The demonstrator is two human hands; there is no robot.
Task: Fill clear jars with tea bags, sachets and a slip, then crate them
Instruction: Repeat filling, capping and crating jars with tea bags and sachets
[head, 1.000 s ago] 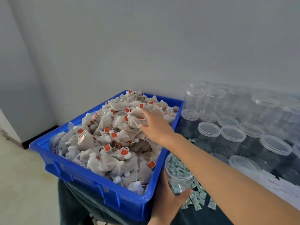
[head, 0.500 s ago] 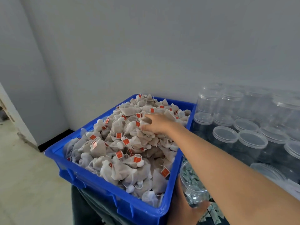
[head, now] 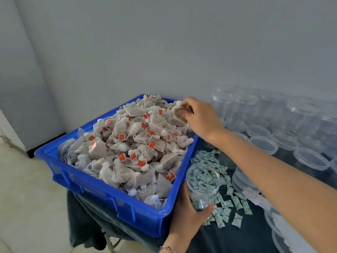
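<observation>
A blue crate (head: 102,187) at the table's left end is heaped with mesh tea bags (head: 131,143) bearing red tags. My right hand (head: 200,117) reaches over the crate's far right corner and pinches one tea bag (head: 177,114) at the top of the heap. My left hand (head: 187,214) grips an open clear jar (head: 202,185) just right of the crate's near corner. Through the jar I cannot tell whether anything lies inside it. Small green-and-white sachets (head: 226,207) lie scattered on the dark cloth beside the jar.
Several clear jars with lids (head: 262,141) stand in rows at the back right, some stacked against the grey wall. More lidded jars and white slips (head: 260,199) lie along the right edge. The table's dark cloth (head: 237,238) hangs over the front; pale floor lies to the left.
My right hand has moved from the middle of the heap to its far right corner and now pinches a tea bag. The left hand keeps hold of the jar.
</observation>
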